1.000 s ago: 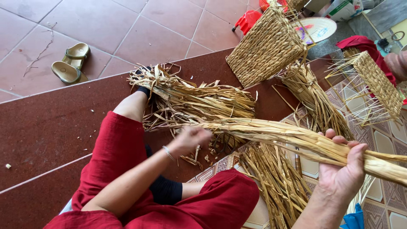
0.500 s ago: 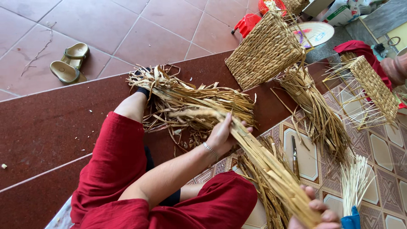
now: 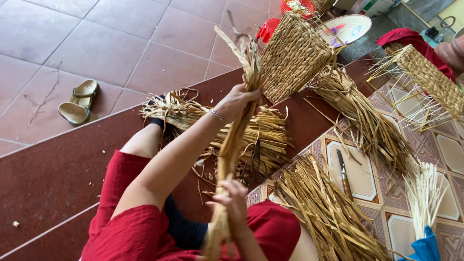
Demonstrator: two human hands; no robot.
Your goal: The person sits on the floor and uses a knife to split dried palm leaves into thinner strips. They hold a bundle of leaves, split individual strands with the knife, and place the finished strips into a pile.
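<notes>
My left hand [image 3: 236, 102] grips the upper part of a long bundle of dried straw strands [image 3: 231, 145], which now stands nearly upright in front of me. Lower down, my right hand [image 3: 232, 203] is closed around the same bundle just above my lap. I sit on the floor in red trousers [image 3: 125, 227]. One leg stretches out toward a loose heap of straw [image 3: 261, 133]. Behind the bundle's top end stands a finished woven basket [image 3: 295, 53].
More straw piles [image 3: 328, 212] lie on the patterned tiles beside a knife [image 3: 343, 170]; scissors [image 3: 253, 164] rest on the heap. A half-woven basket [image 3: 430, 77] and another person's arm [image 3: 452, 50] are at the top right. Sandals [image 3: 77, 104] sit far left.
The bundle swung from lying across to my right up to near vertical. My left hand rose with its upper part, and my right hand came in close to my lap.
</notes>
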